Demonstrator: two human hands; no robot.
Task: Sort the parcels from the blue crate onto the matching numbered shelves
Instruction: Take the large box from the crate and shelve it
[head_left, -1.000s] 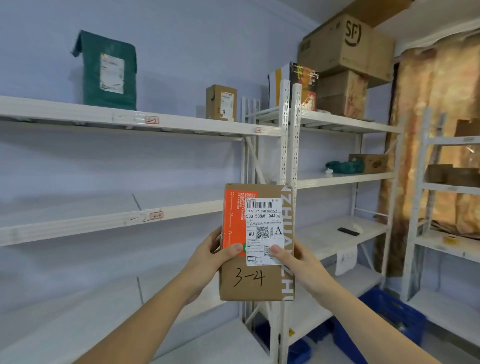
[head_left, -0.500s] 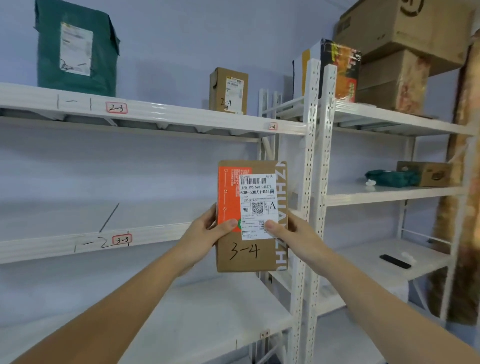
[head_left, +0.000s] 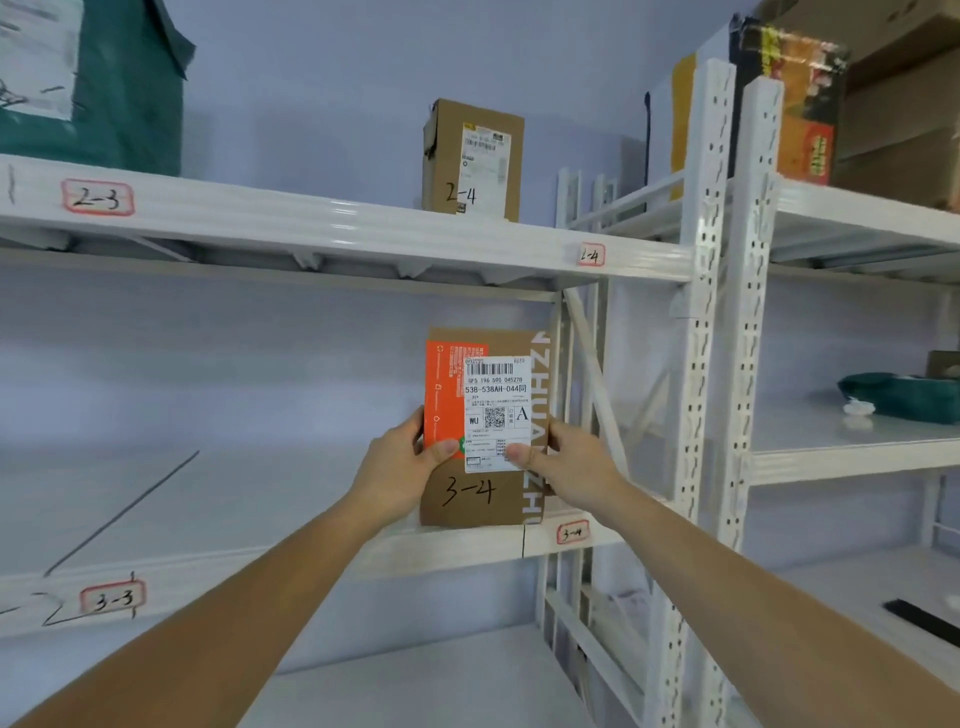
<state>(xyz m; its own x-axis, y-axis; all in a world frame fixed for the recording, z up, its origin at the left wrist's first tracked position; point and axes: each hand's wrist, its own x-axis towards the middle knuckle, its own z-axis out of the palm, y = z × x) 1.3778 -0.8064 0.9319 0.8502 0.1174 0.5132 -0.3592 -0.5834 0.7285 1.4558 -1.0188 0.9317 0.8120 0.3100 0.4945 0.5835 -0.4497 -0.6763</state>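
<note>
1. Head view: a white shelving unit (head_left: 332, 228) is seen filling the frame, its upper board passing above the held parcel and its lower board (head_left: 208, 577) running just beneath it.
2. A teal bag (head_left: 119, 88) is stood on the upper board, far up and to the left of the grip, above a tag reading 2-3 (head_left: 97, 197).
3. A brown parcel marked 3-4 (head_left: 485, 426) is held upright between both hands, its bottom edge at the front lip of the lower board; whether it is already resting there cannot be told.
4. A smaller carton marked 2-4 (head_left: 474, 161) is stood on the upper board directly above the grip, with a 2-4 tag (head_left: 591, 255) up and to the right.
5. The left hand (head_left: 400, 467) is clamped on the parcel's left edge, thumb pressed on the orange panel, fingers hidden behind.
6. The right hand (head_left: 571, 462) is clamped on the right edge, thumb laid on the white shipping label (head_left: 497, 413).
7. A tag reading 3-4 (head_left: 572, 532) is fixed to the board edge just below and right of the grip.
8. A tag reading 3-3 (head_left: 113, 598) is fixed well down and to the left.
</note>
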